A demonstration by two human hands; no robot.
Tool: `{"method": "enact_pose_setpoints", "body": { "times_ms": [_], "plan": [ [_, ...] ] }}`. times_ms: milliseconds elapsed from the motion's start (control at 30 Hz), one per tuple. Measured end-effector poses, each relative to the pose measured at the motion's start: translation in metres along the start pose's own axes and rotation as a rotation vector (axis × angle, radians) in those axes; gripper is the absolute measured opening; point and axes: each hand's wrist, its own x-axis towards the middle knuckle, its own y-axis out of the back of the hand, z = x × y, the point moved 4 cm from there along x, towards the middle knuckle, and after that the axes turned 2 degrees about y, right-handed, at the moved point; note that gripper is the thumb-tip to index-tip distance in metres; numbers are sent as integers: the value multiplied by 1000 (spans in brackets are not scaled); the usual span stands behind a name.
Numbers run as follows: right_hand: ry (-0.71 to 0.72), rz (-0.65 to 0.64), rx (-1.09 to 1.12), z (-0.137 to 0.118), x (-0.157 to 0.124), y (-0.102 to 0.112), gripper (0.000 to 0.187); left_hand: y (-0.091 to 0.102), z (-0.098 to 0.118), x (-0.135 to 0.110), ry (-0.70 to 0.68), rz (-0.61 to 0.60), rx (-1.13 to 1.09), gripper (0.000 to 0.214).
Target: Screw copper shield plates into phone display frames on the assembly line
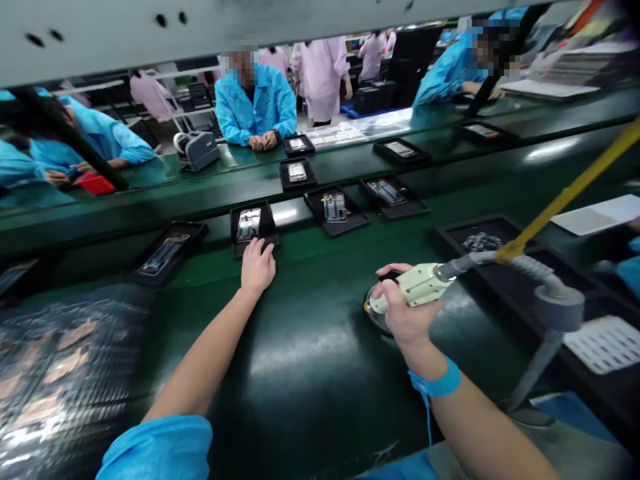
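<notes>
Centrally, just above the middle of the frame, the left hand (257, 267) reaches out flat, its fingers (260, 249) loosely spread and resting on the near edge of a black tray (265, 230) holding a phone (249, 224) on the green table (300, 347). Right of centre, the right hand (403, 313) has its fingers wrapped around a cream electric screwdriver (415, 287), whose grey hose (520, 263) runs right.

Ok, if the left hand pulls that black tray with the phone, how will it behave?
The tray looks thin and light, so it probably slides easily on the glossy belt. The phone lies loose inside and may shift. Left hand touches its near edge.
</notes>
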Motion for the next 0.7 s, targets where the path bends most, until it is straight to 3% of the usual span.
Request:
{"method": "enact_pose_setpoints", "body": {
  "times_ms": [133, 267, 367, 433, 567, 700],
  "plan": [
    [-4, -22, -15, 1, 2, 2, 20, -37, 59, 26, -87, -103, -69, 39],
    [-17, -32, -45, 3, 3, 3, 21, -75, 115, 58, -25, -146, -116, 41],
    [10, -12, -36, 2, 3, 6, 22, -86, 131, 76, 47, -153, -153, 28],
    [22, 10, -25, 1, 3, 7, 22, -82, 130, 78, 67, -140, -179, 21],
    [45, 26, -38, 0, 6, 11, 22, -52, 113, 45, 49, -99, -225, 20],
    [76, 2, -174, 6, 9, 18, 25, -10, 91, -47, 2, -109, -257, 15]
  ]
}}
